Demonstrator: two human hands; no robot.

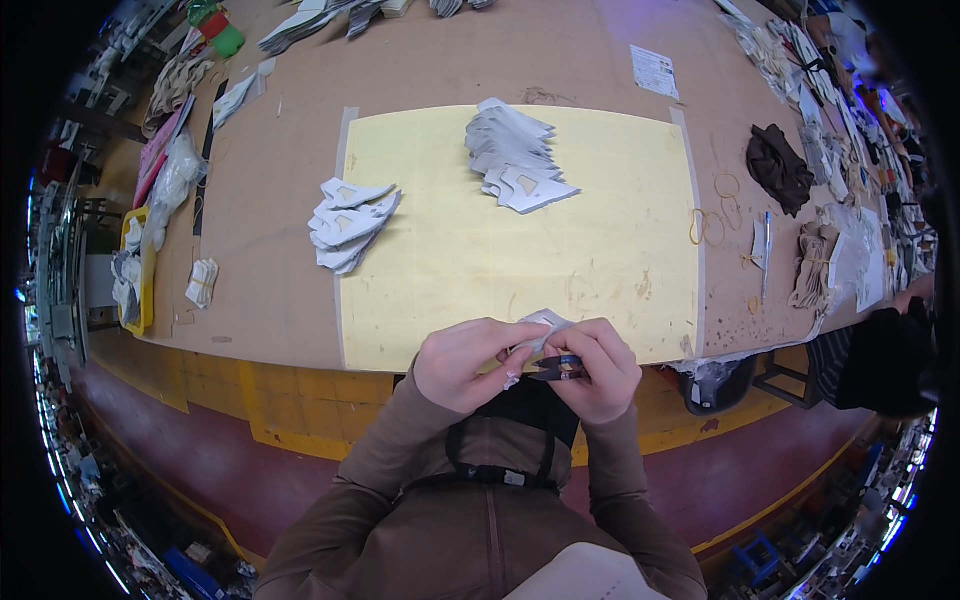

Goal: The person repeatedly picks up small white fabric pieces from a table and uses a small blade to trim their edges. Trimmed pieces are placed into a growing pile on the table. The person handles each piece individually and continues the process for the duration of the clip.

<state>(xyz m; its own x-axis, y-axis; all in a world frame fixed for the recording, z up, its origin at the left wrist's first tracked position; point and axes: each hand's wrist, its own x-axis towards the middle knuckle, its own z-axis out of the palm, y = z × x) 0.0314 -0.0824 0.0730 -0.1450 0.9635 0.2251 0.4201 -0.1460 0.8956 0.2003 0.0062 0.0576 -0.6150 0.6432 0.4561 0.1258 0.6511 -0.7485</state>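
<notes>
- Piece [543,320]: small, pale, held at the near edge of the yellow sheet [440,285], between the two hands; mostly covered by fingers. Contact with the sheet cannot be told.
- Left hand [466,362]: fingers and thumb nearly together, pinching the piece from its left side. A small whitish bit shows at the fingers; too small to identify.
- Right hand [598,372]: curled, fingers bent around dark snips [562,368], with thumb and forefinger at the piece's right side.
- Snips: lie below the piece, blades pointing left toward the left hand. Whether the blades touch the piece cannot be told.
- Left stack [352,225]: pale cut pieces, overlapping in a fan, lying across the sheet's left edge.
- Far stack [515,150]: more pale cut pieces, fanned in a longer row, near the sheet's far edge; front ones show cut-out openings.
- Sheet: taped along both sides to the brown surface [270,250]; marks and specks visible, mainly toward the near right.
- Right of the sheet: yellow rubber bands [708,228], a pen [767,255], a dark cloth [777,168] and a tied beige bundle [815,262].
- Left of the sheet: a small white bundle [202,283] on the surface; beyond it, a yellow crate [148,295] at the surface's left end.
</notes>
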